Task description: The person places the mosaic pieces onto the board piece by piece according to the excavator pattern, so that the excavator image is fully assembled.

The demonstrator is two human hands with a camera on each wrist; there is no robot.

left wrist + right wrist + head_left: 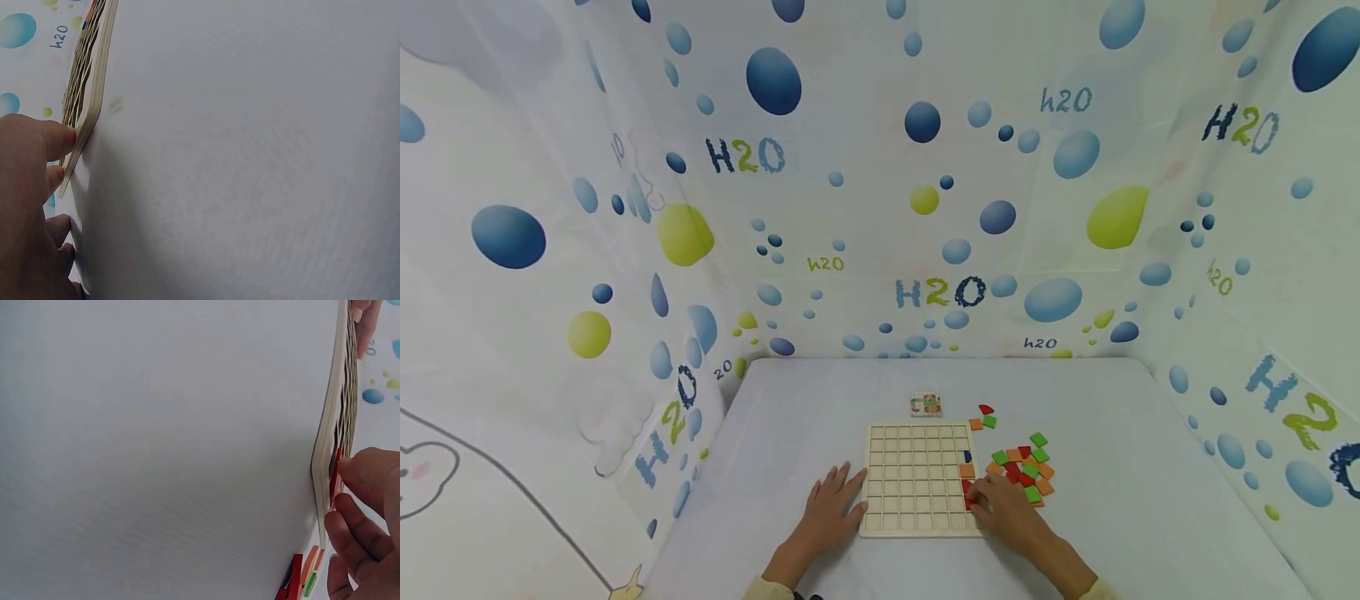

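Note:
A pale wooden grid board [917, 479] lies on the table. In its rightmost column sit a blue piece [967, 457], an orange piece [967, 471] and red pieces. My left hand [831, 512] rests beside the board with spread fingers, thumb and fingertip touching its left edge; in the left wrist view the hand [28, 200] touches the board's side [97, 81]. My right hand [1011, 512] pinches a red piece at the lower right cells; the right wrist view shows the red piece [335, 475] at the thumb and fingertips of the hand [369, 519].
Right of the board lies a loose pile of green, orange and red pieces [1031, 471]. Behind the board's right corner are a red piece [987, 409], a green one [990, 422] and an orange one [976, 424]. A small patterned card [926, 404] lies behind the board.

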